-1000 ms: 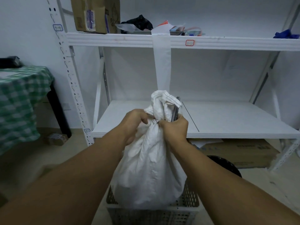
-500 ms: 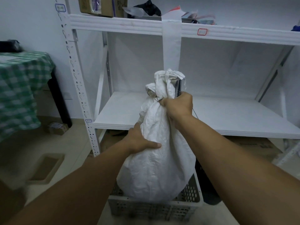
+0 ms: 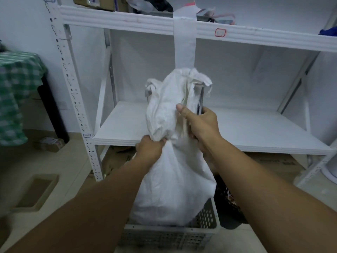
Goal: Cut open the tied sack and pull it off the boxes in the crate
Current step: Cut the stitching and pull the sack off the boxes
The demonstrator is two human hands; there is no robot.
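In the grey perforated crate (image 3: 169, 236) on the floor stands the white woven sack (image 3: 173, 189), its lower part filling the crate and hiding whatever is inside. Half a second ago the left hand (image 3: 148, 149) lay flat on the sack's side; now it sits higher, fingers bunched tight round a fold just below the right hand (image 3: 202, 126). The right hand grips the upper cloth, thumb straight up against it, with a slim dark tool (image 3: 200, 101) held upright in the same grip; the cloth hides its fingertips. The sack's top has spread looser than before. Behind stands white shelving (image 3: 218, 132), with a white strip (image 3: 184, 44) hanging just behind the sack top. A dark bin (image 3: 228, 209) sits beside the crate, partly covered by the right forearm, and a green checked cloth (image 3: 16, 84) hangs at the left.
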